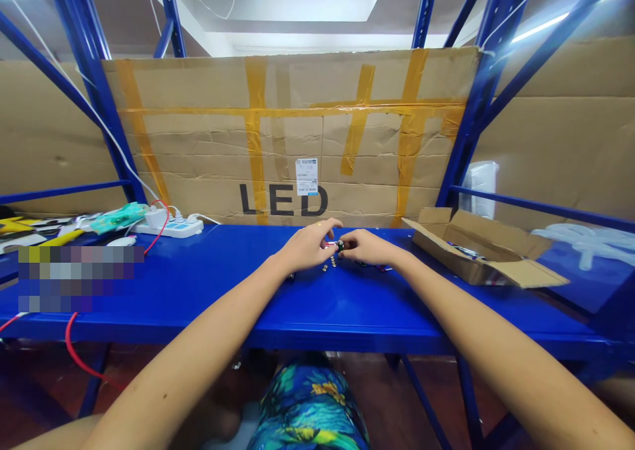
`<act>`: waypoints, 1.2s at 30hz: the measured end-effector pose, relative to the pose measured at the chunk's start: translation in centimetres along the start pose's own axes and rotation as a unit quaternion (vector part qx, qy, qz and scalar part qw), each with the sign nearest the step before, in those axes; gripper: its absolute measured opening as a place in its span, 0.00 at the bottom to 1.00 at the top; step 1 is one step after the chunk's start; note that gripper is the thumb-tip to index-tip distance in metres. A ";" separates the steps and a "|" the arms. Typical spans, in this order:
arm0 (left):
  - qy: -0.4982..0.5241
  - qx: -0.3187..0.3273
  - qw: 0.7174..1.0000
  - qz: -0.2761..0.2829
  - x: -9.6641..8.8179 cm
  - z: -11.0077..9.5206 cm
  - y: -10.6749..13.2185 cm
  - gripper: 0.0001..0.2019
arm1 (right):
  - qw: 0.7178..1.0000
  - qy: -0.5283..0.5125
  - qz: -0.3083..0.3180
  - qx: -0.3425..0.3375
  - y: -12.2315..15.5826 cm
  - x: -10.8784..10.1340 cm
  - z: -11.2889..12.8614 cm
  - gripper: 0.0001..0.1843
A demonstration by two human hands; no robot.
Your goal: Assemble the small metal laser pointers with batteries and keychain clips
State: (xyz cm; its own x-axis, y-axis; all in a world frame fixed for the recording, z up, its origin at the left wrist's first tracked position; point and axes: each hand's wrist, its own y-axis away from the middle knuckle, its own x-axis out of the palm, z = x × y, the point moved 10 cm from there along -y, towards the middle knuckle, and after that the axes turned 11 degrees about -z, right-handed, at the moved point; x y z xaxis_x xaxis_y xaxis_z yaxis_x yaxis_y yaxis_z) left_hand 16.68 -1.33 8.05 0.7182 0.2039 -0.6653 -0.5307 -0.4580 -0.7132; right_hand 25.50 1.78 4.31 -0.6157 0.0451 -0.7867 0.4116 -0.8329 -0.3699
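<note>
Both your hands meet over the blue worktop (213, 284), fingertips nearly together. Your right hand (368, 247) pinches a small dark piece (340, 245); your left hand (311, 246) has its fingers curled at a small red piece (329, 244) just beside it. Whether the two are joined: cannot tell, too small. Both sit between your hands, near the worktop's middle. Just below your fingers, several tiny brass-coloured parts (333, 262) lie loose. To your right, an open cardboard box (449, 257) contains metallic items; to your left, a white power strip (181, 227).
</note>
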 end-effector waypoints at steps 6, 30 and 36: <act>-0.032 0.020 0.999 0.027 0.6 -0.3 0.4 0.14 | 1.000 0.002 -0.019 -0.010 -0.1 -0.6 0.0 0.06; 0.003 -0.026 0.999 0.019 0.4 -0.3 0.4 0.22 | 1.000 0.007 -0.024 -0.007 -0.1 -0.7 0.1 0.08; -0.011 -0.028 0.996 0.085 1.6 -0.2 0.9 0.13 | 1.000 -0.003 -0.009 -0.022 0.1 -0.4 0.4 0.07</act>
State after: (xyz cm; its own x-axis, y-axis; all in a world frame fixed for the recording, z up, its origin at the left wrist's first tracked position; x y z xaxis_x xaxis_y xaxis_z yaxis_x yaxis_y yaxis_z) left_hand 17.46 -1.57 6.38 0.6097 0.1387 -0.7804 -0.6167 -0.5354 -0.5770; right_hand 25.47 1.48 4.80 -0.6265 0.0565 -0.7773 0.4302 -0.8065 -0.4054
